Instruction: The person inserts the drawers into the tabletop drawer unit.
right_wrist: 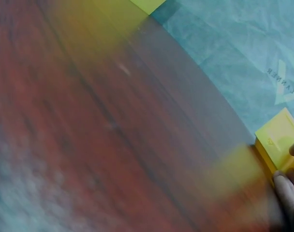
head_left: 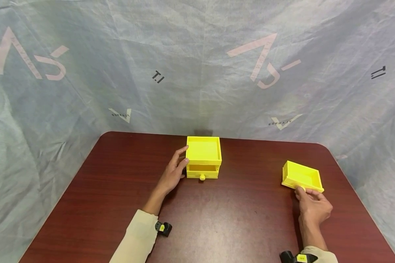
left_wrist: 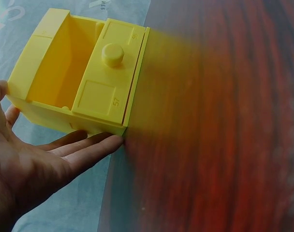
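A small yellow drawer cabinet (head_left: 204, 150) stands near the table's far edge, with an open upper slot and a lower drawer (left_wrist: 106, 72) with a round knob seated below it. My left hand (head_left: 172, 174) rests against the cabinet's left side. Its fingers lie nearly straight along that wall in the left wrist view. Far to the right, my right hand (head_left: 314, 207) pinches a separate yellow drawer (head_left: 303, 176) at its front, where the fingers mostly hide the knob. That drawer's hollow faces up, and its front also shows in the right wrist view, beside the right fingers (right_wrist: 283, 188).
The dark reddish wooden table (head_left: 243, 215) has rounded far corners. Grey printed sheeting (head_left: 197, 65) hangs behind it and along both sides. A black wrist camera (head_left: 164, 228) is strapped to the left sleeve, another (head_left: 291, 257) to the right.
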`<state>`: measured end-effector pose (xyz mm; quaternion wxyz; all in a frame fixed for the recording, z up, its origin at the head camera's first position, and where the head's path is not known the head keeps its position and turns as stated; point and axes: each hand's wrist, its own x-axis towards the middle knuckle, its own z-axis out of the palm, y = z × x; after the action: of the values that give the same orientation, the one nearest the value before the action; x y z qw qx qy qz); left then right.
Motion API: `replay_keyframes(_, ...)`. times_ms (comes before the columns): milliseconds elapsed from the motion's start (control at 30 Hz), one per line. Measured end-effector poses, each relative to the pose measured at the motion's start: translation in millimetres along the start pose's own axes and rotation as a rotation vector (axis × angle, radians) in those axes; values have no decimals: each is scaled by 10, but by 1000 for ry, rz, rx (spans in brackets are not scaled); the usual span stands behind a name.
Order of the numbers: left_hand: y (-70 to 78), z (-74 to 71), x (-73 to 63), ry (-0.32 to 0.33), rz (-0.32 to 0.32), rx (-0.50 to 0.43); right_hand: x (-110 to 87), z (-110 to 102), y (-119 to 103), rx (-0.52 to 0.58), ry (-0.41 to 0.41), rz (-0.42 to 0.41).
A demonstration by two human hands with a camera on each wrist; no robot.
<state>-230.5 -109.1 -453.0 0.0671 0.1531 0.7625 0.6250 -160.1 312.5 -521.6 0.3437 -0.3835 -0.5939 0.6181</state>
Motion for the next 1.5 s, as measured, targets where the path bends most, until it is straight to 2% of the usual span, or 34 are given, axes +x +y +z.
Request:
replay_keyframes(300,-7,11,-24,17,-16,8,-40,-24,-6,-5,-22,56)
replay_keyframes(533,-5,21,-23,19,-11,3,-57,-30,-10,71,-31,59)
replay_keyframes(900,23,12,-22,16,9,4,-137,22,-31,193,-24,-20)
replay_keyframes(1500,2,-2,-23,-11,10,-8,-232,67,-16,117,-4,-102)
